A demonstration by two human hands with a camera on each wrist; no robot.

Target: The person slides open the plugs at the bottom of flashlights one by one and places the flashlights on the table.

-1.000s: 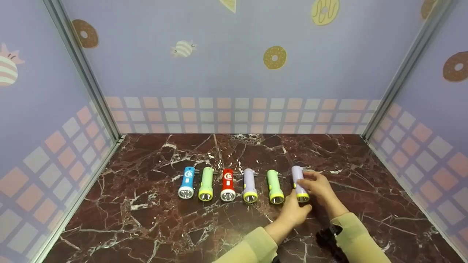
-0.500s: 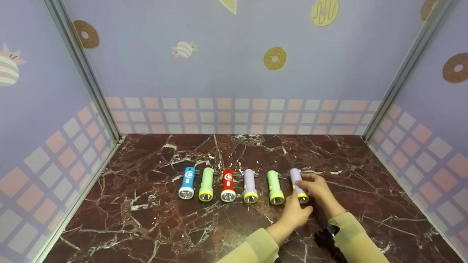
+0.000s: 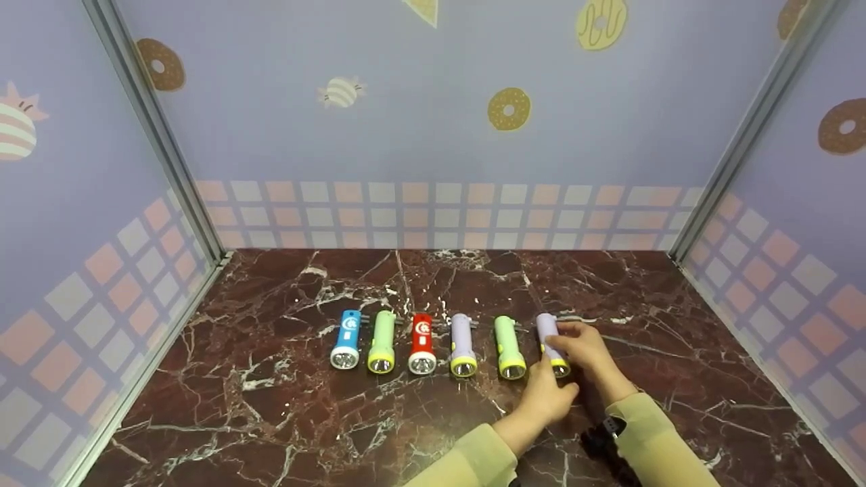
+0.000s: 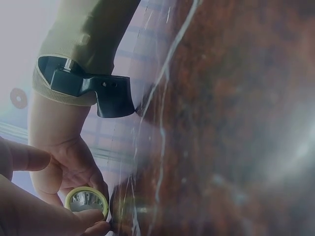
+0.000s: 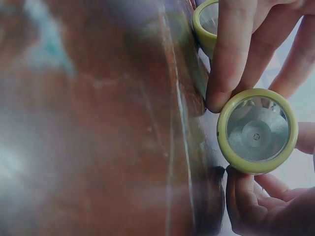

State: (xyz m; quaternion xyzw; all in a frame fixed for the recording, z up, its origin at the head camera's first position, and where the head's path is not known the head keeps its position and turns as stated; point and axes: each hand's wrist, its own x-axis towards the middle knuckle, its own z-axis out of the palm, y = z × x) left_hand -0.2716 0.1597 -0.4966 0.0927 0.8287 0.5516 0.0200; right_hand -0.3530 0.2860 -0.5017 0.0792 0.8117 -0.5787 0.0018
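Note:
In the head view, a purple flashlight (image 3: 548, 328) with a yellow-green rim lies at the right end of a row. My right hand (image 3: 587, 350) holds it from the right, thumb on top and fingers along its side. Straight fingers of my left hand (image 3: 547, 398) touch its left side near the head, while the left thumb stands apart. The round lens (image 5: 257, 132) shows between both hands in the right wrist view. Farther left lie a green flashlight (image 3: 507, 341), another purple one (image 3: 461, 338), a red one (image 3: 422, 338), a second green one (image 3: 383, 338) and a blue one (image 3: 348, 335).
The flashlights lie on a dark red marbled tabletop (image 3: 304, 419), lenses toward me. Lilac panels with printed donuts and tiles stand behind the table (image 3: 419, 149) and on both sides. A black wrist mount (image 4: 93, 88) sits at the right sleeve.
The rightmost purple flashlight has shifted slightly left and toward me, its rear end most. Both hands keep their places on it, and the other flashlights lie as before.

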